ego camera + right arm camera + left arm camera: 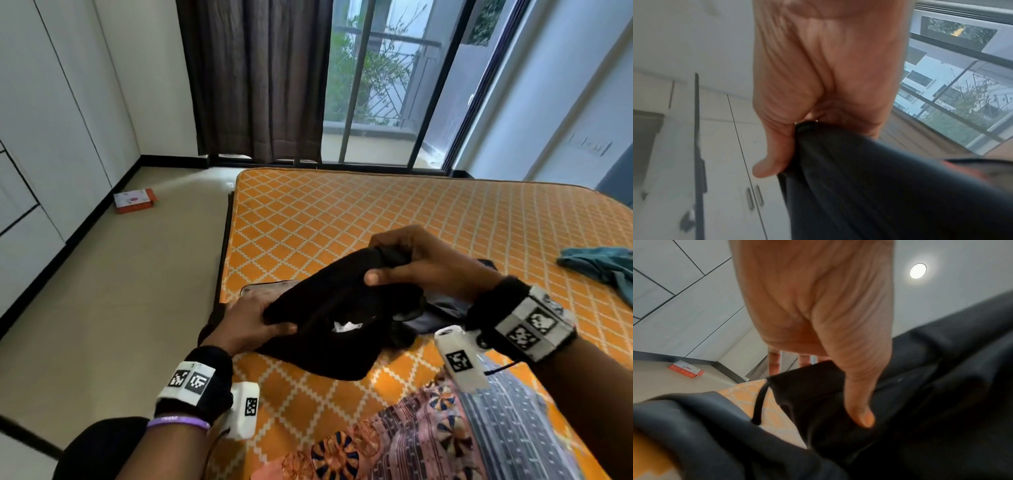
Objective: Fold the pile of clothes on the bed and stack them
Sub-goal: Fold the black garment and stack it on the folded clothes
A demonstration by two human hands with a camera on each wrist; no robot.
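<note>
patterned cloth (428, 442) lies nearest on the orange bed (342, 219), below both wrists. beyond it, the black garment (325, 308) sits bunched between the hands near the bed's left edge. left hand (250, 322) pinches its lower left edge, thumb on top, fingers underneath. right hand (411, 260) grips the raised upper end, fingers curled over the fabric. teal garment (599, 267) lies well apart at right.
</note>
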